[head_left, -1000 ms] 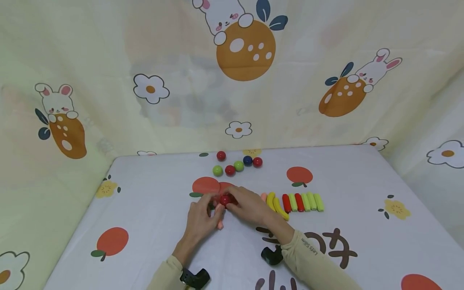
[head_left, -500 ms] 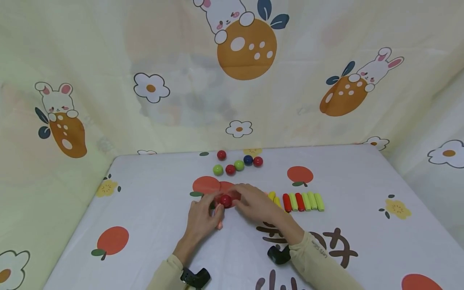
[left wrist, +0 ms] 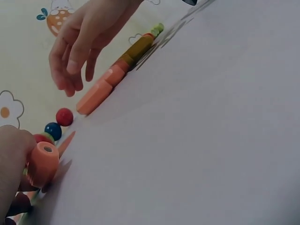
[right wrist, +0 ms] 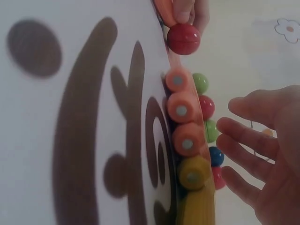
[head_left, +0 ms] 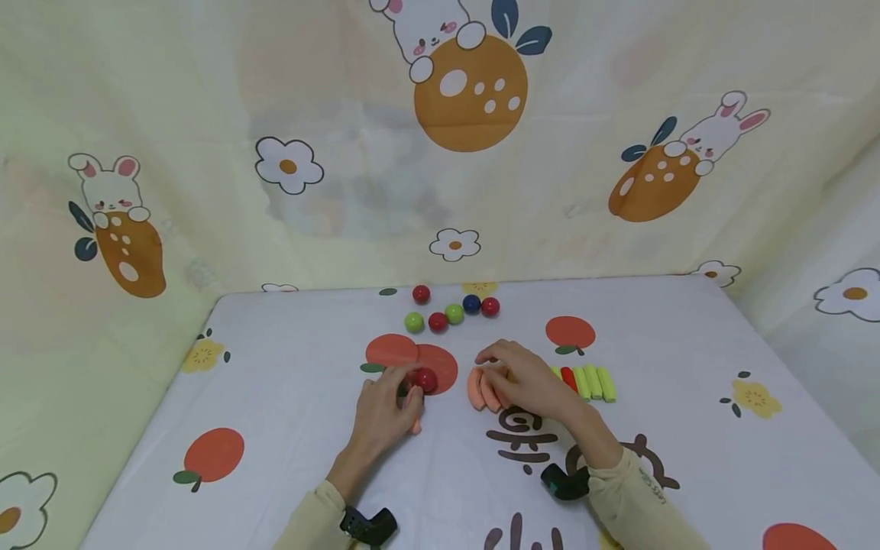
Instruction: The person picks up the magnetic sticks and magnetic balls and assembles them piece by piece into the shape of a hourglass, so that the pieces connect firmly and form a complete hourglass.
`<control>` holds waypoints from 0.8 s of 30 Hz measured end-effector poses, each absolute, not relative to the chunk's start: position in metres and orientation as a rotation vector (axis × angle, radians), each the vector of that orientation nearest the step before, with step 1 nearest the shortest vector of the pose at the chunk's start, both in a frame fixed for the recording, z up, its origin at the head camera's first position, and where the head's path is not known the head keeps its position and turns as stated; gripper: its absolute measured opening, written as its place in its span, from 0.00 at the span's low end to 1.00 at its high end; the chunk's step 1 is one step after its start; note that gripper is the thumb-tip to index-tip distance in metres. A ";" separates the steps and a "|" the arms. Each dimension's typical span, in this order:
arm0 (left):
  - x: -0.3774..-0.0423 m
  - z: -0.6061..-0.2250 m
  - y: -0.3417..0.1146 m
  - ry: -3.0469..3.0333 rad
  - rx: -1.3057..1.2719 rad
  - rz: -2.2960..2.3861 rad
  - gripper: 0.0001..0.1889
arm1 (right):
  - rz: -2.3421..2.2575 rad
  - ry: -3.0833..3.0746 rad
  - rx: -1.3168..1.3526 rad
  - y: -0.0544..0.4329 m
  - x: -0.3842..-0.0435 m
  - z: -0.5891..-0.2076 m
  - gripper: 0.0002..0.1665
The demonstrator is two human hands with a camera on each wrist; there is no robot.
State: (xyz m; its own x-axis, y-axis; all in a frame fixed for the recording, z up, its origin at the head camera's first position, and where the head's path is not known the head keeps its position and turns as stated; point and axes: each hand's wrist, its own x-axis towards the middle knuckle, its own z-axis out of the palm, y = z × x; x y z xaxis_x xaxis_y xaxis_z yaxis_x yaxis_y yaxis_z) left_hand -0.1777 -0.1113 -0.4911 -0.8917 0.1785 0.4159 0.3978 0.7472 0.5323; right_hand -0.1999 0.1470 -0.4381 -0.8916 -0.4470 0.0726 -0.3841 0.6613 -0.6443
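Note:
In the head view my left hand [head_left: 381, 412] pinches a red ball [head_left: 426, 380] between thumb and fingers. A curved orange magnetic stick [left wrist: 43, 164] shows at the same hand in the left wrist view, its round metal end facing the camera. My right hand [head_left: 529, 382] hovers over the row of sticks with fingers spread and holds nothing. Just left of it lie curved orange sticks [head_left: 476, 389], standing side by side. Yellow curved sticks [right wrist: 193, 173] come after them in the right wrist view, mostly hidden under the hand in the head view.
Farther right in the row lie a red stick [head_left: 569, 379] and several light green sticks [head_left: 593, 382]. Toward the table's back edge sit loose balls: red ones [head_left: 438, 322], green ones [head_left: 414, 322] and a blue one [head_left: 471, 304]. A printed curtain [head_left: 344, 229] stands behind.
My right hand has left the red ball and moved right, over the row of sticks, uncovering the curved orange ones. My left hand stays in place with the red ball.

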 end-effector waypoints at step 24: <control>-0.184 -0.486 -0.120 -2.665 -0.414 -1.083 0.22 | -0.810 2.786 -1.005 0.133 -0.196 -0.447 0.16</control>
State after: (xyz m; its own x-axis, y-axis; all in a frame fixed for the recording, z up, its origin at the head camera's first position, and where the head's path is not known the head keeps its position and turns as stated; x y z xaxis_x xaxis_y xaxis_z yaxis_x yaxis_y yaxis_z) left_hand -0.1844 -0.1196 -0.4857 -0.9324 0.1704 0.3186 0.3444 0.6861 0.6408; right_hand -0.1963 0.1333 -0.4468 -0.7835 -0.6119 0.1079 -0.5743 0.6469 -0.5016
